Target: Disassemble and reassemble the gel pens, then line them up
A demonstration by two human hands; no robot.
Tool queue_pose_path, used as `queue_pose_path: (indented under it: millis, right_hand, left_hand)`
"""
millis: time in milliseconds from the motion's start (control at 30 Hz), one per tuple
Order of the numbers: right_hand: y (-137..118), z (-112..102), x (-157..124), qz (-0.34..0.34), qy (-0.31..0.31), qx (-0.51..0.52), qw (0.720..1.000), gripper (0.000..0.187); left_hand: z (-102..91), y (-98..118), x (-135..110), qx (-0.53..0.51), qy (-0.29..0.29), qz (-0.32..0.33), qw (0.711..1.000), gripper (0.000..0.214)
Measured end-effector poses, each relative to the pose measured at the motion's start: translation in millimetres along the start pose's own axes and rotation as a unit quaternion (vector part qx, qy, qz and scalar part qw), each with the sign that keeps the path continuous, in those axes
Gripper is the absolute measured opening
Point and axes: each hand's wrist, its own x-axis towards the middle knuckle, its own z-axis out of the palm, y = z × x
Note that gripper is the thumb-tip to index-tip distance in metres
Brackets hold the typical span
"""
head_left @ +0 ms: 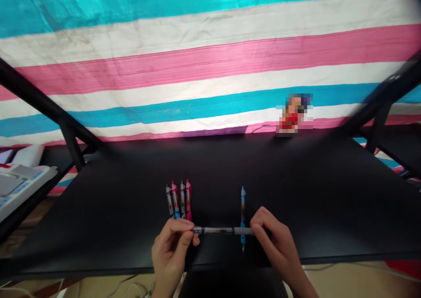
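A clear-barrelled pen with a grey grip [217, 231] is held level above the front of the table, between both hands. My left hand [173, 243] pinches its clip end with thumb and fingers. At the grey grip end, my right hand [274, 241] is closed round the tip, which its fingers hide. Behind the held pen a blue pen [243, 206] lies pointing away from me, partly covered by it. Beyond my left hand several pens [179, 199] with black and red tops lie side by side, their lower ends partly hidden by that hand.
The black table [131, 192] has dark metal frame bars at both sides. A striped cloth [210, 70] hangs behind it. A blurred-out colourful item [292, 116] stands at the back edge. On the left is a white device [24, 188]; cables [131, 287] run on the floor.
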Motion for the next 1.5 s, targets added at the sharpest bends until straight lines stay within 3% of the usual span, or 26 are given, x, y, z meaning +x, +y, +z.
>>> queue_pose_path:
  millis: [167,300,433,567,733,833,900,1000,1233,1500]
  right_hand:
    - [1.8,-1.5,0.0,-0.009,0.007,0.007,1.000,0.016]
    - [-0.9,-3.2,-0.5,0.004,-0.008,0.018,1.000,0.028]
    - [-1.2,-4.3,-2.0,0.002,-0.006,0.045,0.999,0.023]
    - [1.0,-4.0,-3.5,0.014,0.001,0.051,0.999,0.034]
    - [3.9,-3.8,-2.7,0.025,0.003,0.059,0.998,0.017]
    - [5.9,-3.1,-2.4,0.038,0.004,0.072,0.997,0.027]
    - [8.4,-2.7,-3.1,0.047,0.020,0.073,0.996,0.026]
    - [13.0,-3.1,-5.6,0.053,0.060,0.082,0.993,0.010]
    - [12.0,-2.5,-11.6,0.058,0.128,0.131,0.981,0.014]
    - [29.2,-11.0,-13.4,0.015,0.177,0.154,0.972,0.017]
  left_hand:
    - [-1.6,-1.5,-0.5,-0.003,-0.001,-0.004,1.000,0.018]
    - [-0.8,-1.6,-1.7,-0.017,0.002,-0.017,1.000,0.018]
    - [-0.3,-1.3,-2.8,-0.008,0.002,-0.023,1.000,0.016]
    - [-4.1,-3.7,-1.5,0.001,-0.009,-0.014,1.000,0.016]
    - [-5.4,-4.8,-1.4,0.007,-0.005,-0.004,1.000,0.015]
    - [-3.2,-3.6,-3.9,0.009,0.016,-0.016,1.000,0.016]
    - [-2.3,-3.0,-5.2,0.019,0.018,-0.019,0.999,0.018]
    - [-2.0,-3.1,-5.9,0.022,0.026,-0.029,0.999,0.020]
    - [-2.5,-6.1,-5.5,-0.014,0.072,-0.040,0.996,0.019]
    - [-12.1,-13.0,4.3,-0.068,0.082,0.022,0.994,0.011]
